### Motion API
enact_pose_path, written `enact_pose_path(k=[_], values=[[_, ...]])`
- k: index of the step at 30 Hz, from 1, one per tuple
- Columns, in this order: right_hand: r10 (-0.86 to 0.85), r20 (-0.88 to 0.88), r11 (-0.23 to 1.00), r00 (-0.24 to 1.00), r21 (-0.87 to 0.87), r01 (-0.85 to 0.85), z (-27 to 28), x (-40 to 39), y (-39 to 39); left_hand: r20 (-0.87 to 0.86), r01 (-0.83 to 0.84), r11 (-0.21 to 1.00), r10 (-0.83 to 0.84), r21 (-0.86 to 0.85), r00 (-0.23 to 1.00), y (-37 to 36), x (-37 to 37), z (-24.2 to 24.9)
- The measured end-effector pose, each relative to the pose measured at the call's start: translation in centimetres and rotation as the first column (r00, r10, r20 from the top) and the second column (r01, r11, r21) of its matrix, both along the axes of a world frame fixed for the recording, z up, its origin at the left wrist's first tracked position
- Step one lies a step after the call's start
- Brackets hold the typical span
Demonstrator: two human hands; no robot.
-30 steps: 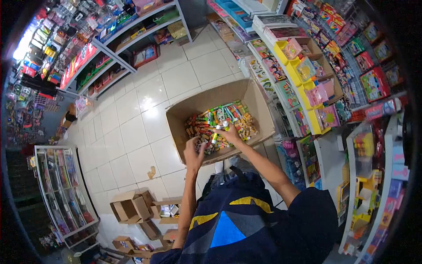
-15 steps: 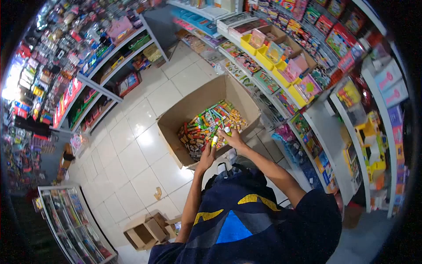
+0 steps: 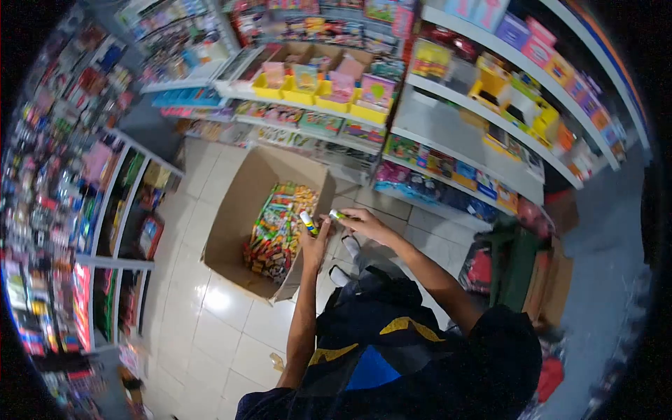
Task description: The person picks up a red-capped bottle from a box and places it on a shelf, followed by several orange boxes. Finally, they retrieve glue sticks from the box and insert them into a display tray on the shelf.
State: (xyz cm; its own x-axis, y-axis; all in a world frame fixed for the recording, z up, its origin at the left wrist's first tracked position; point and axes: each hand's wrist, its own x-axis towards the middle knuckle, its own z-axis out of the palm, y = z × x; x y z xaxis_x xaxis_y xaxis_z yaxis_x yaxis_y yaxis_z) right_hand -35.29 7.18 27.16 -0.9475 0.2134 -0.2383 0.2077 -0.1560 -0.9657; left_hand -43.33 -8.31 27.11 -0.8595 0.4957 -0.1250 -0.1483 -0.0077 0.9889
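Note:
My left hand (image 3: 314,243) is closed around a small glue stick (image 3: 308,222) with a white end and a yellow and dark label, which points up from the fingers. Opposite it, my right hand (image 3: 364,225) pinches a second glue stick (image 3: 335,214), white at the tip and yellow-green along the body. The two tubes are close together but apart. Both hands are at the right edge of a large open cardboard box (image 3: 231,217). Inside lies a heap of colourful small tubes (image 3: 280,224) in green, orange, red and yellow.
Shelves with yellow bins (image 3: 301,92) stand beyond the box, and a grey shelf unit (image 3: 448,129) with boxed goods is at the right. Another rack (image 3: 115,262) stands at the left. My feet (image 3: 341,275) are beside the box on the tiled floor (image 3: 210,336).
My view has turned to the right, so the box appears farther left. Both hands have shifted from above the heap to the box's right edge, each still holding a glue stick.

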Motion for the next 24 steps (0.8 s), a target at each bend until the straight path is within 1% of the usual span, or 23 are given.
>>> enact_pose_path(k=[1,4,5,6,8,9,12,13,15,16,18,19,20,22,23,24], values=[[0.013,-0.041,0.993,0.999,0.114,-0.008,-1.4,0.9,0.9,0.088,0.042,0.997,-0.048,0.067,0.995,0.9,0.2,-0.6],[-0.029,0.006,0.972,1.000,0.232,0.027,1.3,4.3,2.3,0.049,0.214,0.970,-0.221,0.118,0.974,3.2,1.4,-0.3],[-0.030,0.004,0.975,1.000,0.221,0.028,1.6,5.2,2.8,0.062,0.234,0.970,-0.238,0.071,0.969,4.0,1.9,-0.3],[-0.051,0.019,0.976,0.999,0.214,0.046,1.8,6.1,3.1,0.088,0.267,0.961,-0.272,0.073,0.958,4.5,2.4,-0.3],[-0.093,0.048,0.976,0.995,0.201,0.082,4.1,8.1,3.3,0.140,0.331,0.940,-0.339,0.079,0.930,5.5,3.3,-1.1],[-0.096,-0.168,0.917,0.981,0.368,0.152,1.5,8.9,4.0,0.112,0.407,0.903,-0.423,0.140,0.899,5.9,3.6,-1.5],[-0.163,-0.211,0.869,0.964,0.432,0.241,0.5,11.4,5.5,0.127,0.457,0.877,-0.475,0.149,0.871,7.3,5.1,-0.7],[-0.234,-0.170,0.909,0.957,0.312,0.278,0.9,12.2,6.0,0.144,0.517,0.835,-0.545,0.189,0.826,8.0,5.3,-0.6],[-0.351,-0.068,0.933,0.934,0.064,0.355,1.7,14.2,7.3,0.214,0.481,0.836,-0.537,0.265,0.816,9.6,6.5,-0.6],[-0.424,-0.111,0.903,0.899,0.027,0.429,2.1,15.3,8.0,0.252,0.457,0.837,-0.532,0.302,0.808,10.4,7.3,-1.0],[-0.553,-0.188,0.831,0.812,-0.057,0.553,2.6,17.6,9.4,0.234,0.494,0.806,-0.575,0.328,0.784,12.1,8.7,-1.6],[-0.587,-0.207,0.809,0.783,-0.119,0.575,3.2,18.8,10.0,0.223,0.505,0.791,-0.591,0.344,0.775,12.9,9.8,-1.4],[-0.603,-0.189,0.797,0.775,-0.088,0.598,4.0,20.0,10.8,0.210,0.515,0.778,-0.606,0.361,0.767,13.9,11.0,-1.2],[-0.633,-0.151,0.771,0.759,-0.031,0.637,5.3,22.5,11.8,0.203,0.557,0.766,-0.630,0.323,0.749,15.6,13.6,-0.5],[-0.641,-0.172,0.765,0.748,-0.055,0.642,5.2,23.7,12.7,0.198,0.577,0.760,-0.641,0.299,0.741,16.4,14.7,0.1],[-0.638,-0.192,0.766,0.746,-0.054,0.641,5.5,24.8,13.5,0.191,0.591,0.742,-0.660,0.317,0.726,17.2,15.7,0.6]])
